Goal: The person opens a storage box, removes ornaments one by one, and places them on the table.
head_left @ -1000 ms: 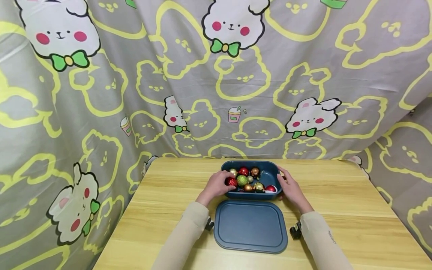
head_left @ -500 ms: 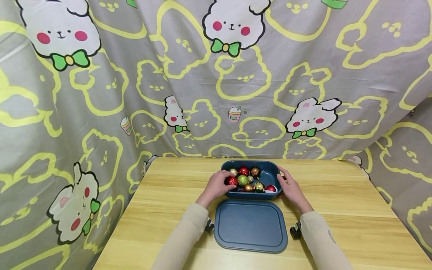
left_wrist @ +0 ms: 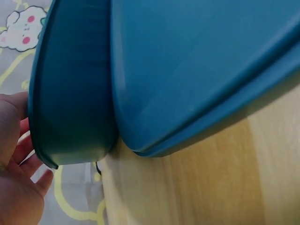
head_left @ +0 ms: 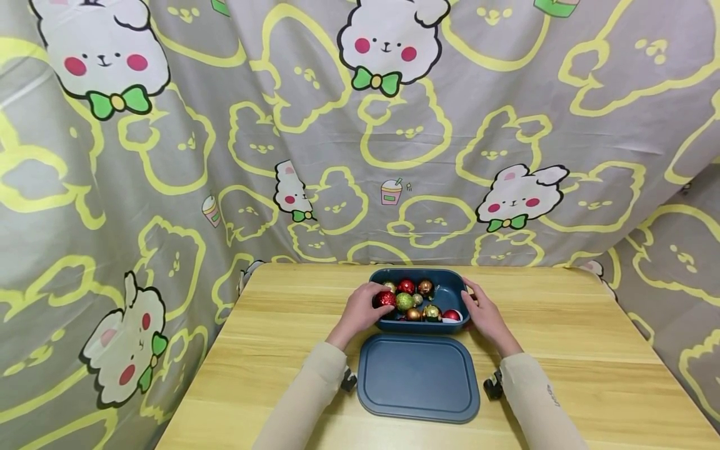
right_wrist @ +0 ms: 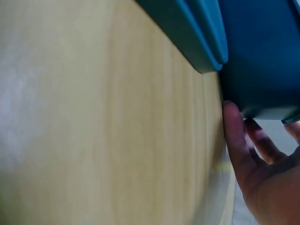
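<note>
Dark blue walls form a storage box [head_left: 415, 327] holding several Christmas baubles. At the box's left end, my left hand [head_left: 360, 307] grips a red glittery bauble [head_left: 385, 299], fingers reaching over the rim. Beside it lies a green glittery bauble [head_left: 404, 302]. In the left wrist view, the box wall [left_wrist: 70, 93] hides that bauble from sight. My right hand [head_left: 488, 320] holds the box's right end, thumb over the rim; its lower fingers [right_wrist: 236, 136] lie against the outer wall in the right wrist view. A red bauble with a white patch [head_left: 452, 315] is near that end.
The box's flat blue lid [head_left: 417, 378] lies on the wooden table [head_left: 590, 350], just in front of the box. Gold, copper and red baubles fill much of the box. A cartoon-print curtain [head_left: 433, 137] hangs behind the table and at both sides.
The red glittery bauble in my left hand has risen very slightly. My right hand has stayed at the box's right end, and the box and lid have kept their places.
</note>
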The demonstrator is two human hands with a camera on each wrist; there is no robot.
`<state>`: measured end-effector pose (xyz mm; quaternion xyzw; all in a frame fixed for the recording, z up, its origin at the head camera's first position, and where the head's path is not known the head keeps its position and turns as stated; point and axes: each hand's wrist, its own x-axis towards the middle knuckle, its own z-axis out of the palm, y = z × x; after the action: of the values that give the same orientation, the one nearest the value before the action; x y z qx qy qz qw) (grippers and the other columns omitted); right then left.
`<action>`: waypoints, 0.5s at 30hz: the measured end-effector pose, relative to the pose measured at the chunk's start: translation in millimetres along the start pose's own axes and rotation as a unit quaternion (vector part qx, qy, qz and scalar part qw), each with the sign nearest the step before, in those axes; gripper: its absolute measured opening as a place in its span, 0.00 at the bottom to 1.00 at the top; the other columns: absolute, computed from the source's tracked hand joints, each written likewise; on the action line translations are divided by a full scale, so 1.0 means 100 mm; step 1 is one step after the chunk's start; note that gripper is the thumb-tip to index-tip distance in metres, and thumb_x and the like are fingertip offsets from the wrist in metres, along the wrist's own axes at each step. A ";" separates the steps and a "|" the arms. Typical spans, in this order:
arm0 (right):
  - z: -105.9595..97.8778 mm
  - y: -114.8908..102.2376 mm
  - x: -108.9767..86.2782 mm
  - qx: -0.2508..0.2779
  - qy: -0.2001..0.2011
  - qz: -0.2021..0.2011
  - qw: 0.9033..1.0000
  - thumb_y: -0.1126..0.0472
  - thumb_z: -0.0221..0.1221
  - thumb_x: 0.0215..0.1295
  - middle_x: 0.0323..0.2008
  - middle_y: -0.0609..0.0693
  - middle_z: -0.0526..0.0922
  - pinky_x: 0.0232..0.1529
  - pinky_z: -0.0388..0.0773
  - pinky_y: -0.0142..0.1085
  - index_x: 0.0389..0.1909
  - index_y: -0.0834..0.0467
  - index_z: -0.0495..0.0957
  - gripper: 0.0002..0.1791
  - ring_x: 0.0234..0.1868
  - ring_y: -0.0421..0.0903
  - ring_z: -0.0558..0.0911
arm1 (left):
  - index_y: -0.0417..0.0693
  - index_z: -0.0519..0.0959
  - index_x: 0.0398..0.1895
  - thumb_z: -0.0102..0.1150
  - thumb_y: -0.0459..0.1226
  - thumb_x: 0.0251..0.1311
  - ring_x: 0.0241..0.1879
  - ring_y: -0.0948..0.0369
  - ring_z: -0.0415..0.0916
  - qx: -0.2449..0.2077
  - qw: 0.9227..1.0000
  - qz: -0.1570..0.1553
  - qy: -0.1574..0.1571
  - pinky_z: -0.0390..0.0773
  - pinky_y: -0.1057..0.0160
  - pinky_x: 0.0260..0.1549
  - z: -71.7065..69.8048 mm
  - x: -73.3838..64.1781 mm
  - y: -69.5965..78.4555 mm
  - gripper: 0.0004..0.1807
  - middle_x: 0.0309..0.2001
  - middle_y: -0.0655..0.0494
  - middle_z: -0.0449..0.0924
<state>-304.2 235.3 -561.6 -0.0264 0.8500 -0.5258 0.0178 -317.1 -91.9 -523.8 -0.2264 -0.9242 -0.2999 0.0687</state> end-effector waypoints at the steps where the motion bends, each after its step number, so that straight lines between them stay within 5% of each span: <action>1: 0.00 0.00 0.00 0.000 0.000 0.000 1.000 0.44 0.43 0.84 0.65 0.73 0.70 0.29 0.87 0.42 0.83 0.46 0.51 0.32 0.31 0.51 0.83 | 0.47 0.83 0.61 0.71 0.45 0.65 0.62 0.50 0.78 -0.008 1.000 0.001 0.004 0.77 0.48 0.65 -0.01 0.00 0.01 0.23 0.59 0.50 0.83; 15: 0.00 0.00 -0.01 -0.003 -0.003 0.006 1.000 0.39 0.42 0.83 0.65 0.72 0.69 0.30 0.87 0.41 0.84 0.45 0.50 0.34 0.33 0.52 0.83 | 0.50 0.82 0.62 0.70 0.46 0.66 0.63 0.52 0.78 -0.029 0.999 0.016 0.020 0.77 0.49 0.65 -0.15 -0.04 0.08 0.23 0.61 0.53 0.83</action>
<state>-303.4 234.8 -561.5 -0.0230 0.8519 -0.5227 0.0230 -310.1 -96.6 -508.4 -0.2375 -0.9097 -0.3299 0.0854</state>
